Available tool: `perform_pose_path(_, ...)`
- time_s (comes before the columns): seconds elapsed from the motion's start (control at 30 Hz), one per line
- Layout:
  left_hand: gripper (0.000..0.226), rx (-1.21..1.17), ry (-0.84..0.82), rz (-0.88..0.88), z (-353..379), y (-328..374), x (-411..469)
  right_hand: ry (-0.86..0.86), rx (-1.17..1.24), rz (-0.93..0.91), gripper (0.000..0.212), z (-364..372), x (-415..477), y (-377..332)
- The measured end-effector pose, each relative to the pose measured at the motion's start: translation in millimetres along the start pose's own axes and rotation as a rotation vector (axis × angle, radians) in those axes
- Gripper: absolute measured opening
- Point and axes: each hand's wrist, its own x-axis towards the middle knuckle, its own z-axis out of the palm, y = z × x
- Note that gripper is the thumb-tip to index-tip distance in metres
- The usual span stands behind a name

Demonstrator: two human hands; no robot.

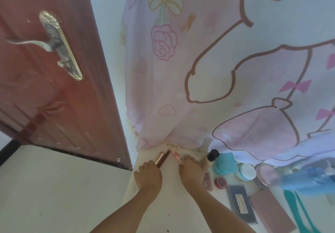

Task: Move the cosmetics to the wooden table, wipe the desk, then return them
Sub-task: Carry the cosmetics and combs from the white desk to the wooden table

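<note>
Hands are working at the far edge of a pale desk (pixel 174 212), where a pink cartoon-print curtain (pixel 199 69) is hanging down to the surface. The left hand (pixel 147 175) is curling its fingers around two slim tubes, one rose-gold tube (pixel 159 158) and one dark brown tube (pixel 165 157), their upper ends sticking out toward the curtain. The right hand (pixel 191 171) is resting knuckles-up with fingers bent over a small pink item (pixel 177 155); whether it is gripping it cannot be told. Just beside that hand a black-capped bottle (pixel 211 157) is standing, with a teal jar (pixel 224 164), a white-lidded jar (pixel 246 172), a small red pot (pixel 220 182), a grey flat case (pixel 241 203) and a blue pump bottle (pixel 311 180) crowding the desk farther right. A red-brown door (pixel 54 69) is standing at left.
</note>
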Motion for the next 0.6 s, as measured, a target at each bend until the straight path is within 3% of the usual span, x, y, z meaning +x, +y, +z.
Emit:
perform_pose_path(0.27, 0.023, -0.099, 0.078, 0.071, -28.2, -21.3, -31.2, 0.168, -0.047, -0.214, 0.034, -30.1, -43.0, 6.2)
perform_pose_path(0.6, 0.022, -0.068, 0.266, 0.181, -58.4, -31.2, -65.9, 0.314, -0.068, -0.298, 0.036, -65.6, -88.7, 15.3)
